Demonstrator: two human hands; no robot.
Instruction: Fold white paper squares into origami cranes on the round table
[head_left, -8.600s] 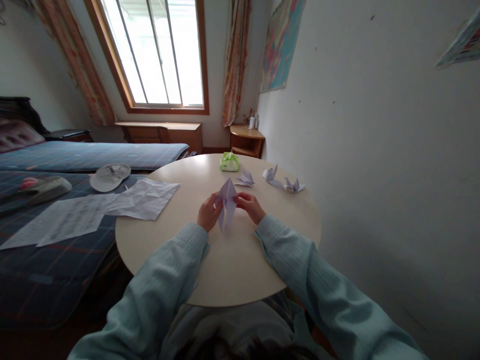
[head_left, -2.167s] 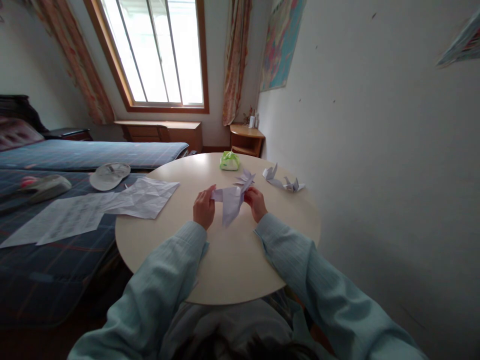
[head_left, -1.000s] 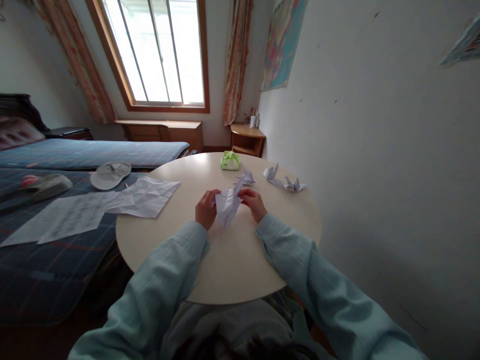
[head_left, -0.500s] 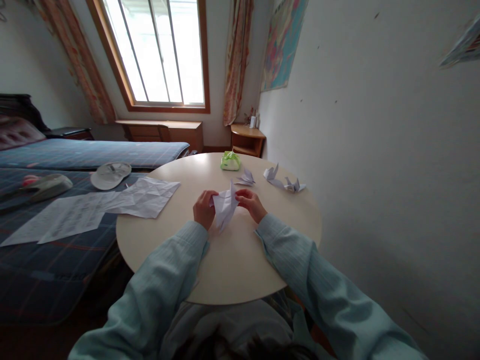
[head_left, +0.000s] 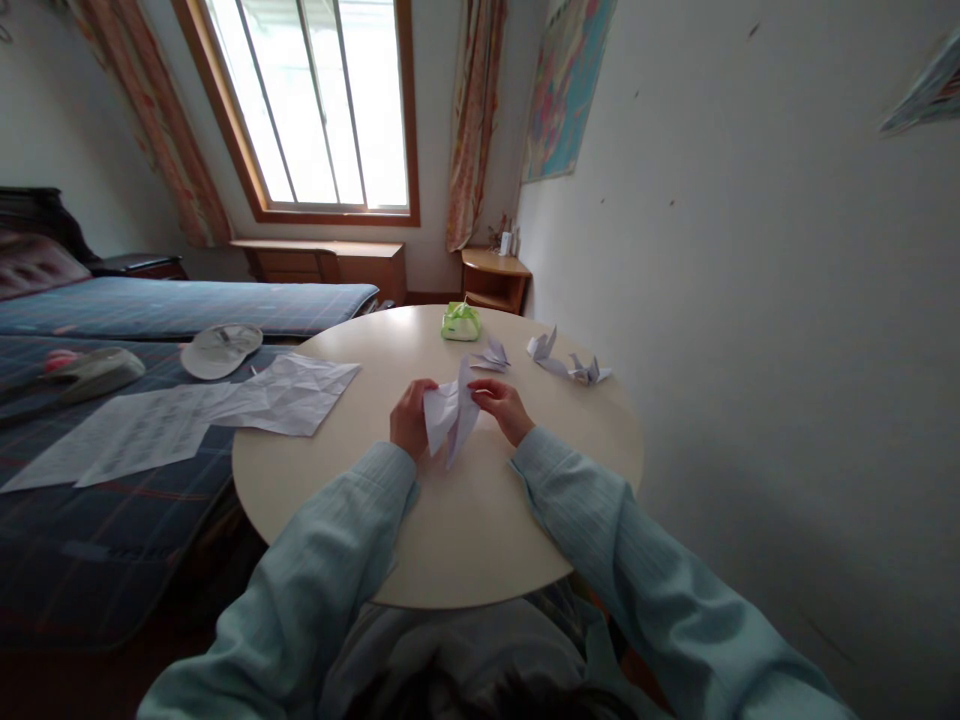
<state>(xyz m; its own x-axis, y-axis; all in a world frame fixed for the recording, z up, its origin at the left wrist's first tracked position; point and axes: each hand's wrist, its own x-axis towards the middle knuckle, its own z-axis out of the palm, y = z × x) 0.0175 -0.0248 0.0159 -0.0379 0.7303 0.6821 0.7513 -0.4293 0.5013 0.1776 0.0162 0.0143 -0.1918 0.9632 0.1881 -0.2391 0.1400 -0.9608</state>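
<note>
Over the middle of the round table (head_left: 480,540) I hold a folded sheet of white paper (head_left: 451,415), its flaps spread apart and pointing down. My left hand (head_left: 410,418) is closed on its left side, thumb and fingers along the edge. On the right, my right hand (head_left: 505,406) pinches the upper edge of a flap between thumb and fingertips. Just beyond lies a folded paper figure (head_left: 493,356). Farther right rest two more paper figures, one with raised points (head_left: 543,347) and another (head_left: 589,370) near the table's edge.
A green-and-white tissue pack (head_left: 460,322) sits at the table's far side. Creased paper (head_left: 300,395) overlaps the left edge, beside printed sheets (head_left: 142,430) on the bed (head_left: 112,560). A cap (head_left: 222,350) lies there too. The wall (head_left: 750,380) stands close on the right.
The flaps of the folded paper have opened wider and turned slightly, showing a gap between them. Both hands keep their hold, with the left shifted a touch to the right.
</note>
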